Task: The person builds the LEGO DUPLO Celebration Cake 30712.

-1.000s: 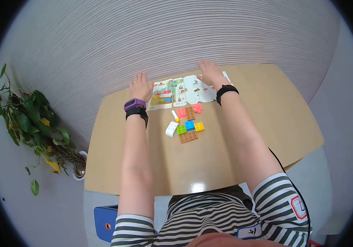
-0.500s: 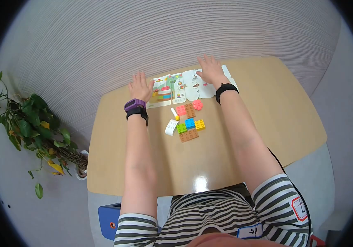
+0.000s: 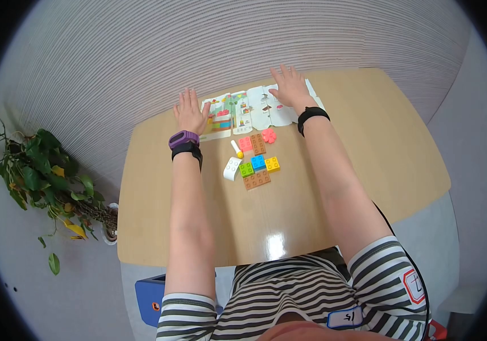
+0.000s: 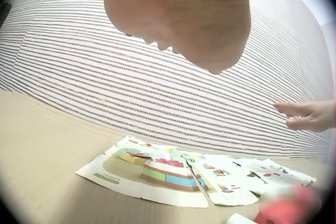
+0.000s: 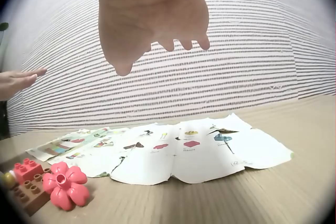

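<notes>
My left hand (image 3: pixel 191 112) is raised with spread fingers by the left edge of a creased, torn picture sheet (image 3: pixel 259 113). Over the sheet's right part hovers my right hand (image 3: pixel 290 90), fingers also straight and nothing in it. Both wrist views show a gap between palm and table. Toy bricks lie nearer me: green (image 3: pixel 247 169), blue (image 3: pixel 258 162), yellow (image 3: pixel 272 164) and brown (image 3: pixel 257 181) close together, a white curved one (image 3: pixel 232 169) beside them. Behind are a pink brick (image 3: pixel 245 144), another brown brick (image 3: pixel 258 144), a pink flower (image 5: pixel 61 179) and a white stick with yellow end (image 3: pixel 235 148).
The light wooden table (image 3: pixel 391 148) has rounded corners and meets a ridged wall (image 3: pixel 226 45) at the back. A potted plant (image 3: pixel 50 170) stands left of it on the floor. Below the table's left front is a blue box (image 3: pixel 148 301).
The head view has shifted, so table, bricks and sheet sit higher in it. Both hands stay raised and spread near the sheet. No brick has been taken hold of.
</notes>
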Demonstrator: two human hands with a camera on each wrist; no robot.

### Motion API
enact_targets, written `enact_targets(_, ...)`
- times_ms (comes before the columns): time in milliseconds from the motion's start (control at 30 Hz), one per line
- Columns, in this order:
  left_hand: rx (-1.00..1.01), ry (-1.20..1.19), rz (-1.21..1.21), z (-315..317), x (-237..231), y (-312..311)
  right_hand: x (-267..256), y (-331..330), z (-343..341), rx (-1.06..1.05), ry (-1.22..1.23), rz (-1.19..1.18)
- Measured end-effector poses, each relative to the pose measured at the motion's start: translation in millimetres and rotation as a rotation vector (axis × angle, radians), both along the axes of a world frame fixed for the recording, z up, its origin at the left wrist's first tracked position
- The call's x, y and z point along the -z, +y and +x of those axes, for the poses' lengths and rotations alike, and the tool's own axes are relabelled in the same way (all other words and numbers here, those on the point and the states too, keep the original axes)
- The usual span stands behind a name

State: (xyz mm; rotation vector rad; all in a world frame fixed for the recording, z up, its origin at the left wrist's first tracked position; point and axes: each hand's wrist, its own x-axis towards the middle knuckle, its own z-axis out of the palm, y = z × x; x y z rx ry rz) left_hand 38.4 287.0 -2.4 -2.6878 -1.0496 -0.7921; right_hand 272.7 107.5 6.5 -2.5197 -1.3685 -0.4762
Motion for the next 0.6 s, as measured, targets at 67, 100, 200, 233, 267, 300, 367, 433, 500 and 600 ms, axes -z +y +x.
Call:
enact_targets(67, 0.000, -0.002, 0.008, 0.6, 1.4, 0.9, 0.3, -1.3, -1.4, -0.001, -0.005, 0.004)
enact_targets(100, -0.002, -0.002, 0.011, 0.5, 2.0, 1.2, -0.1, -2.1, -1.7, -0.001, -0.002, 0.005)
enact_targets(200, 0.001, -0.007, 0.022, 1.0, 2.6, 1.5, 0.4, -2.7, -1.0, -0.002, -0.011, 0.013)
enact_targets(233, 0.006, -0.009, 0.027, 0.5, 3.5, 1.0, 1.9, -2.8, -1.1, -0.004, -0.015, 0.016)
enact_targets(267, 0.010, -0.013, 0.032, -0.1, 4.0, 0.7, 2.4, -2.7, -1.1, 0.000, -0.020, 0.009)
enact_targets(300, 0.012, -0.014, 0.030, -0.6, 4.4, 0.3, 2.4, -2.7, -1.0, 0.004, -0.026, 0.004)
enact_targets(367, 0.016, -0.020, 0.028, -0.7, 3.8, -1.1, 1.4, -3.0, -1.4, 0.005, -0.030, 0.001)
enact_targets(433, 0.013, -0.019, 0.041, -0.6, 3.2, -1.5, -0.4, -3.8, -2.4, 0.002, -0.025, 0.008)
enact_targets(500, 0.011, -0.019, 0.049, 0.0, 3.6, -1.6, -2.3, -5.1, -4.2, 0.000, -0.007, 0.000)
enact_targets(600, 0.010, -0.023, 0.048, 0.5, 1.6, -2.0, -4.9, -5.4, -6.0, -0.006, 0.006, -0.006)
